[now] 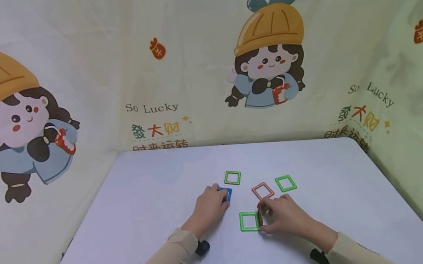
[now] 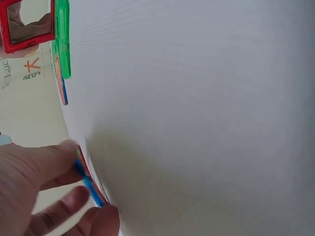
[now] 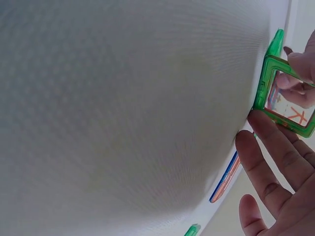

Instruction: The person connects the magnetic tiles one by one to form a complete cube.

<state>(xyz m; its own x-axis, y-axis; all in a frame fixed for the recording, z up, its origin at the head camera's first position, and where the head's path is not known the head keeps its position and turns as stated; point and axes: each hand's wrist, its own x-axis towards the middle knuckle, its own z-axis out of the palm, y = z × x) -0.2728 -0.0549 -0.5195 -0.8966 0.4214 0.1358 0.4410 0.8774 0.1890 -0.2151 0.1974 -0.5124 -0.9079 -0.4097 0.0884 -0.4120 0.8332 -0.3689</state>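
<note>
My left hand [image 1: 209, 208] pinches a blue square magnetic tile [image 1: 227, 192] between thumb and fingers, close over the table; the left wrist view shows it edge-on, with red along its other face. My right hand [image 1: 286, 214] holds a second square tile [image 1: 260, 215] upright at the right edge of a flat green tile [image 1: 249, 222]. This upright tile looks red from the left wrist and green [image 3: 263, 91] from the right wrist. Its thumb and index finger grip the frame, while the other fingers extend down near the tabletop.
Behind the hands lie a green tile [image 1: 232, 177], an orange tile [image 1: 263, 190] with a blue underside, and another green tile [image 1: 286, 183]. All rest on a white-covered table [image 1: 142, 195]. A printed cloth backdrop [image 1: 203, 82] stands around the table's sides and back.
</note>
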